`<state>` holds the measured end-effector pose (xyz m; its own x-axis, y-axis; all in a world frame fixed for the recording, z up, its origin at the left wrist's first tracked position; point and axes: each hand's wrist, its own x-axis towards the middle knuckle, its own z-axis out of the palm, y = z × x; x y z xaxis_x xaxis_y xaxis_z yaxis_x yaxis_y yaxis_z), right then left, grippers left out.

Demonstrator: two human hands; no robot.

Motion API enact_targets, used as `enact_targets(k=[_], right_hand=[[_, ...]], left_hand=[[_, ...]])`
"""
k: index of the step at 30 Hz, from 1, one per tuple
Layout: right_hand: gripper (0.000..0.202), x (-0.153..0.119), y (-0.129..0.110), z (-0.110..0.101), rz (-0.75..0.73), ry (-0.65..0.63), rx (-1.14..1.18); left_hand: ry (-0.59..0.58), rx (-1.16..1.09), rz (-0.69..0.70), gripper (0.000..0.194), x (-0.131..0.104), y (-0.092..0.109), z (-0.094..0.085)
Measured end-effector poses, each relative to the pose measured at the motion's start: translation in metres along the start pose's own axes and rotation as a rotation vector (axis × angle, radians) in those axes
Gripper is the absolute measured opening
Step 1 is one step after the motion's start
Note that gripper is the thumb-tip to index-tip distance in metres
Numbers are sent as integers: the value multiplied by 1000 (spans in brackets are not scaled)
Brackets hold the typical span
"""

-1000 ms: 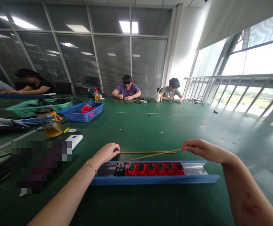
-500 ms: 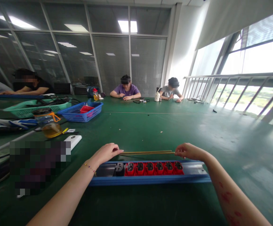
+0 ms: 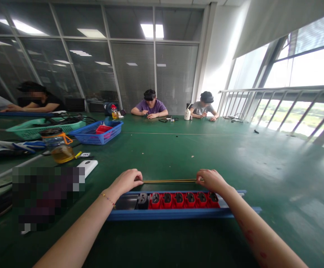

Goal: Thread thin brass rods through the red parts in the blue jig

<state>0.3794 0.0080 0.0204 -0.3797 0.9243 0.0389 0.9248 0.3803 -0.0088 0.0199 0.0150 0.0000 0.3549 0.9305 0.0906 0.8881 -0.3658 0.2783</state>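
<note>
Just beyond a long blue-sided metal channel (image 3: 184, 213), thin yellow sticks (image 3: 169, 181) stretch between the left hand (image 3: 127, 181), at their left end, and the right hand (image 3: 212, 180), at their right. Both grips are narrow; I cannot tell whether they pinch or only touch. Uneven finger pressure could skew the sticks, and a dipping right forearm could knock the channel, which holds a row of red holders with black inserts (image 3: 178, 201). Beyond the channel, to its left, a blue plastic basket (image 3: 103, 139) contains a red box (image 3: 103, 129).
</note>
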Motion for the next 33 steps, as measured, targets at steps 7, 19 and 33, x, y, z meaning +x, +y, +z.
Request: enact_targets(k=[7, 19, 33], right_hand=[[18, 2, 1, 4, 10, -39, -54], [24, 5, -2, 3, -57, -94, -62], [25, -49, 0, -43, -78, 165, 678]], left_hand=[[-18, 74, 35, 12, -1, 8, -4], [-29, 139, 96, 14, -1, 10, -1], [139, -491, 20, 19, -32, 43, -52]])
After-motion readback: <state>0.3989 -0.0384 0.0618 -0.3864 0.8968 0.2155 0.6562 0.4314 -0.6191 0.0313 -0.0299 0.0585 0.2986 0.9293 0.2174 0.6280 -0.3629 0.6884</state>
